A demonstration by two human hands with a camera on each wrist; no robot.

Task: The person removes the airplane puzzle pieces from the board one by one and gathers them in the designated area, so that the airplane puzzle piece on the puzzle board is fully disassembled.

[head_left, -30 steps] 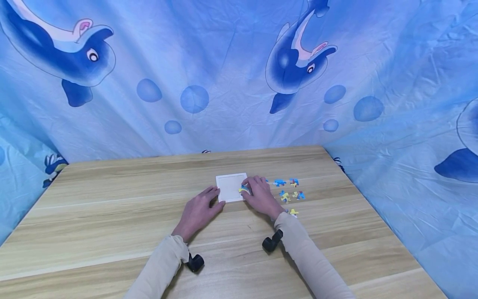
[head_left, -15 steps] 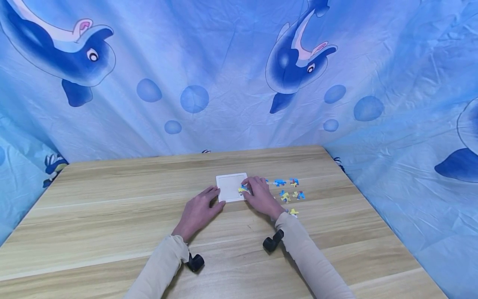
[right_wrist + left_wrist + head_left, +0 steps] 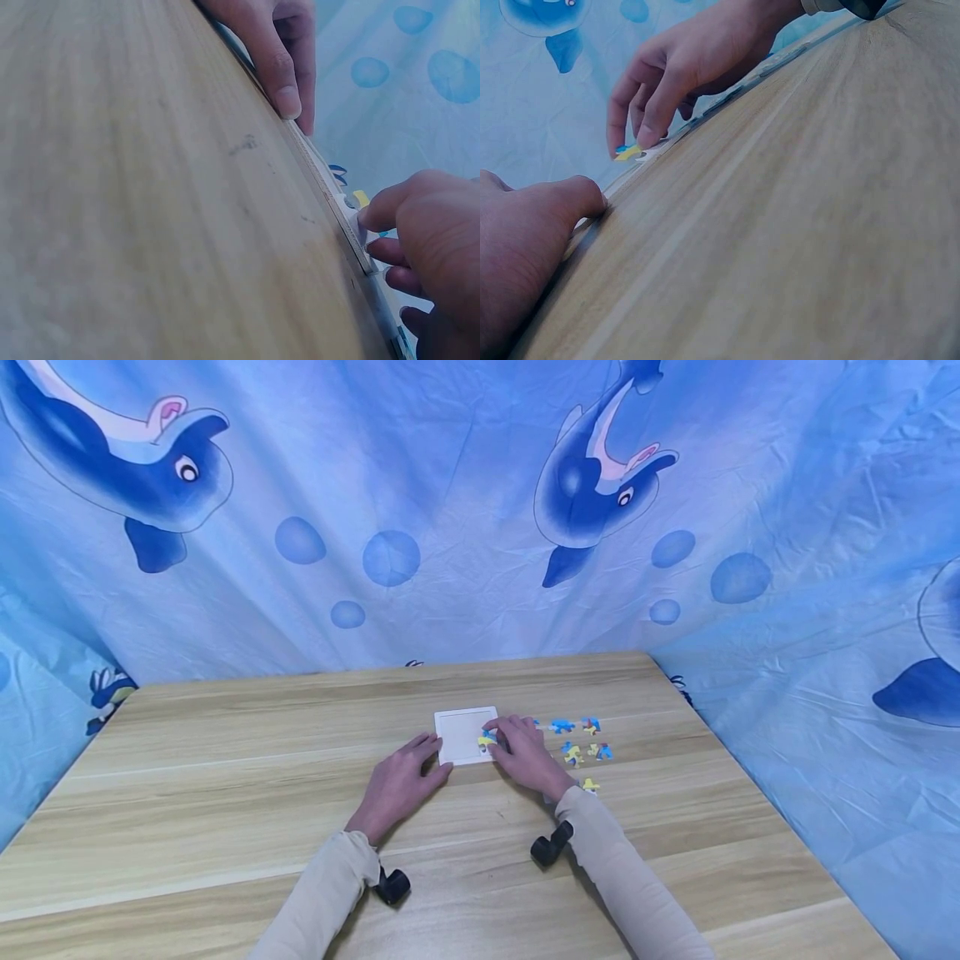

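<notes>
A square white puzzle frame with a pale base lies flat on the wooden table. My left hand holds its near left corner, fingers along the left edge and thumb at the front edge. Over the frame's right side, my right hand pinches a yellow and blue jigsaw piece between thumb and forefinger. The left wrist view shows this jigsaw piece at the fingertips, tilted, low over the frame. Whether it touches the base is hard to tell.
Several loose jigsaw pieces in blue, yellow and red lie right of the frame, some partly behind the right hand and wrist. A blue dolphin-print curtain hangs behind the wooden table and along its sides.
The right hand's fingertips and the jigsaw piece have shifted very slightly over the frame's right side. My left hand stays put on the corner.
</notes>
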